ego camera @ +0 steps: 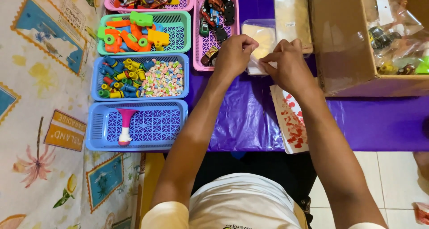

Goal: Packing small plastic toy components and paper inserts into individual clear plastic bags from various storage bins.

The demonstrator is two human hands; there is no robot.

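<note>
The small clear plastic bag [255, 67] is lying on the purple-covered surface [250, 117], just in front of the pink basket of toy cars [216, 23], and you are holding it with both hands. Your left hand [234, 54] is pinching its upper left edge, the fingers curled in tight so the grip is closed on the plastic. Your right hand [288, 63] is meeting it from the other side, fingertips pressed together on the bag's top right edge, also closed on it. The two hands are sitting close, nearly touching above the bag, and most of the bag is hidden under them, so you cannot tell what is inside.

Just beyond your hands, a stack of further clear bags [263, 34] is resting on the purple cover. Under your right wrist a white card with red heart marks [292, 121] is lying partly over the surface's edge. To your right a cardboard box [344, 45] is standing open, with packed toys in it. To your left, a row of baskets is running towards you: a green one with orange and green plastic pieces [144, 32], a blue one with small coloured beads and pegs [140, 77], and a blue one holding a pink and white toy horn [125, 126].
</note>
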